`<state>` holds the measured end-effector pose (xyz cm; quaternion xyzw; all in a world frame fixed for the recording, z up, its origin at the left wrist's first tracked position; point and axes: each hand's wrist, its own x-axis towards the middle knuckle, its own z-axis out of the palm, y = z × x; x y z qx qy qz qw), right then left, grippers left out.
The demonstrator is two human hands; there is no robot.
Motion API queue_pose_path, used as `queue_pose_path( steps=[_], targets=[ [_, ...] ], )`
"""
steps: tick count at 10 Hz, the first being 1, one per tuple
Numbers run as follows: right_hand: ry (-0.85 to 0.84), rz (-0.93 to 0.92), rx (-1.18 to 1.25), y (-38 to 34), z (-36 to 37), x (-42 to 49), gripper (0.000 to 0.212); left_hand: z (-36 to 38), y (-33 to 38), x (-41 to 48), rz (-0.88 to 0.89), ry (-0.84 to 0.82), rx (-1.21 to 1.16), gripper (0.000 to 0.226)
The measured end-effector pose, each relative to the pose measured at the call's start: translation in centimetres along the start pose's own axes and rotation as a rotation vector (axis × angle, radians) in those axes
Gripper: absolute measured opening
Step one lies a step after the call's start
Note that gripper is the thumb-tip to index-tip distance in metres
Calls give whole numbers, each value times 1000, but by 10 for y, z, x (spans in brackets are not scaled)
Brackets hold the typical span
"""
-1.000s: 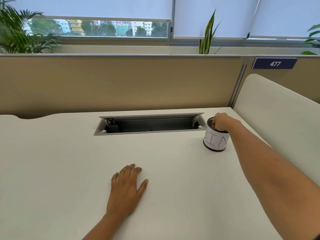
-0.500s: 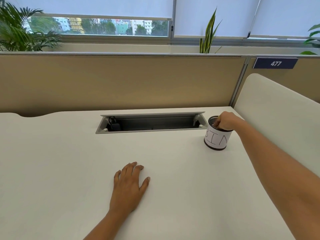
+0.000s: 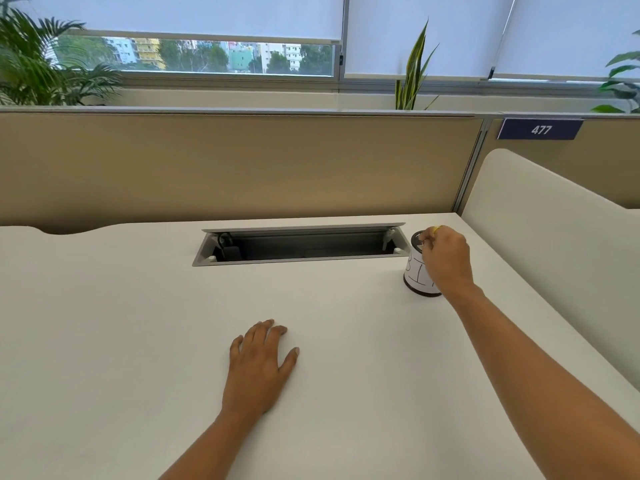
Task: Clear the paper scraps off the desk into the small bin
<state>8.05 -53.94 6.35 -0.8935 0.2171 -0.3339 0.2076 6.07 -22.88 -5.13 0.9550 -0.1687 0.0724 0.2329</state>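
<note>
White worktop (image 3: 104,341) carries the small bin (image 3: 415,277), a mesh cup with a paper label, at the far right just beside the cable tray (image 3: 298,244). Right hand (image 3: 448,259) sits over the bin rim, fingers curled, grip pinching a small yellow scrap (image 3: 437,229) at the fingertips above the opening. Left hand (image 3: 259,365) lies flat and palm down on the worktop near the middle, grip released and holding nothing, well apart from the bin.

office | cubicle partition (image 3: 242,168) | number plate 477 (image 3: 540,129) | desk cable tray (image 3: 298,244)
</note>
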Motion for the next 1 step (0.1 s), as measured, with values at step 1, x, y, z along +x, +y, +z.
queue_pose_path(
  steps=[1],
  targets=[
    [43,-42,-17,-2,8,-24,23,1,0,1,-5,-19,15,41]
  ],
)
